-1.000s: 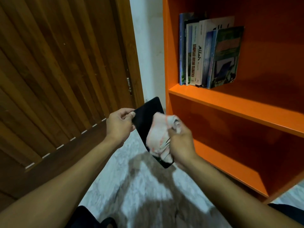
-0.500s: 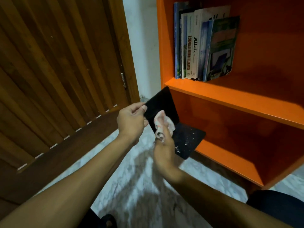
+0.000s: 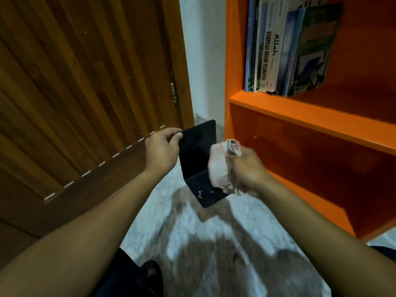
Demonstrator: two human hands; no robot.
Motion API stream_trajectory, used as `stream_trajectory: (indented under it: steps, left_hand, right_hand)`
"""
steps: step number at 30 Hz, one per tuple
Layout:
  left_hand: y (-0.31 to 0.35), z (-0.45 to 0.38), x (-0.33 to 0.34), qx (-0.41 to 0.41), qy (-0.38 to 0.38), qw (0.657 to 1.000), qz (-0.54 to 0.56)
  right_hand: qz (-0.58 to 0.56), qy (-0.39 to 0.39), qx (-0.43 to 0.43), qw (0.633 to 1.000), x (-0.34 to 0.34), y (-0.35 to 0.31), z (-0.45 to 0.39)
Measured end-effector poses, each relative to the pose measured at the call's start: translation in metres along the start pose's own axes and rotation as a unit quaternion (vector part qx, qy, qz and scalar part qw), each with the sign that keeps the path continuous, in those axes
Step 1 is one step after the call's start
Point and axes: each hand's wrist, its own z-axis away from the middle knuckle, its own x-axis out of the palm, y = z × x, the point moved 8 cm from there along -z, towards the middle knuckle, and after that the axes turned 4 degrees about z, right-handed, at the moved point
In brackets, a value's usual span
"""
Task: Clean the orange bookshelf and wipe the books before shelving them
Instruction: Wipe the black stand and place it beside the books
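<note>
A thin black book (image 3: pixel 198 155), opened and bent, is held left of the orange bookshelf (image 3: pixel 317 116). Its upper corner is pinched by the left hand (image 3: pixel 162 150); a wadded cloth (image 3: pixel 222 166) is gripped by the right hand (image 3: pixel 249 171). The book is judged light and floppy, best supported at the fold.

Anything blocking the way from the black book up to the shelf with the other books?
Nothing visible. The black book, held by the left hand, has open air up to the shelf; free space lies right of the shelved books.
</note>
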Motion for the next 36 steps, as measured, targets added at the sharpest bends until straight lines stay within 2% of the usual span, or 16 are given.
stream_trajectory:
  steps: [2,4,6,9,11,16,19,21,23,25,27,28,32,34,36]
  left_hand:
    - [0.005,0.002,0.001,0.022,-0.008,1.0,-0.009]
    - [0.018,0.007,0.005,0.067,-0.012,0.997,-0.041]
    - [0.034,0.014,0.011,0.106,-0.014,0.993,-0.056]
    - [0.05,0.022,0.024,0.129,-0.012,0.991,-0.042]
    - [0.056,0.026,0.033,0.121,-0.012,0.992,-0.024]
    - [0.055,0.024,0.043,0.085,-0.003,0.996,-0.007]
    - [0.051,0.02,0.04,0.074,0.005,0.997,-0.012]
    - [0.05,0.02,0.038,0.077,0.005,0.997,-0.02]
    - [0.049,0.019,0.036,0.086,0.001,0.996,-0.028]
    - [0.047,0.017,0.031,0.098,0.0,0.995,-0.029]
    - [0.044,0.014,0.024,0.096,0.008,0.995,-0.024]
    - [0.041,0.012,0.02,0.091,0.012,0.996,-0.022]
    - [0.032,0.008,0.008,0.088,0.013,0.995,-0.035]
    - [0.03,0.009,0.003,0.095,0.009,0.994,-0.043]
    - [0.03,0.009,0.001,0.102,0.004,0.994,-0.049]
  right_hand:
    - [0.09,0.017,-0.011,0.996,-0.022,-0.006,-0.008]
    - [0.229,0.039,-0.041,0.972,-0.034,-0.011,-0.012]
    - [0.373,0.057,-0.051,0.925,-0.033,-0.007,-0.014]
    - [0.574,0.04,-0.063,0.815,-0.004,0.014,-0.012]
    - [0.615,0.026,-0.075,0.785,0.02,0.03,-0.011]
    - [0.586,-0.035,-0.087,0.805,0.065,0.05,0.005]
    - [0.573,-0.08,-0.184,0.795,0.092,0.05,0.027]
    - [0.496,-0.122,-0.242,0.825,0.109,0.054,0.042]
    - [0.402,-0.174,-0.264,0.859,0.12,0.056,0.056]
    - [0.376,-0.214,-0.277,0.858,0.125,0.054,0.068]
    - [0.403,-0.216,-0.308,0.834,0.124,0.052,0.077]
    - [0.405,-0.213,-0.31,0.834,0.121,0.051,0.078]
    - [0.332,-0.143,-0.261,0.895,0.084,0.035,0.059]
    - [0.36,-0.102,-0.235,0.897,0.056,0.027,0.037]
    - [0.412,-0.045,-0.229,0.881,0.026,0.02,0.017]
